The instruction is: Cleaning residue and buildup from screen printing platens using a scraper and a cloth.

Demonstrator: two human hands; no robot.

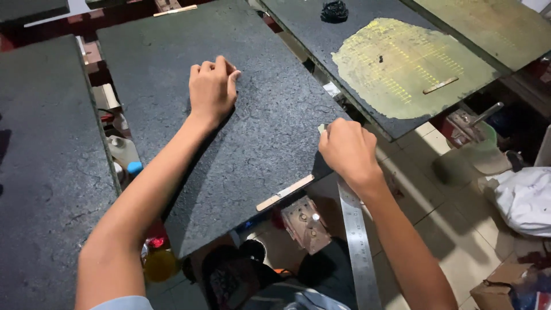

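Observation:
A dark, rough-coated flat board [270, 126] lies tilted in front of me. My left hand [213, 87] rests on its upper middle with fingers curled under, pressing on the surface. My right hand [347, 150] is closed at the board's right corner, pinching a small pale edge there; what it grips is mostly hidden by the fingers. A pale wooden stick [285, 192] lies along the board's lower right edge. A long steel ruler [358, 241] runs down from under my right wrist.
More dark boards lie at the left [46, 172] and upper right, one bearing a yellow-green paint patch [402, 63] and a stick [441, 85]. Below are a tiled floor [436, 224], a small metal block [307, 223], bottles [129, 158] and white cloth [525, 198].

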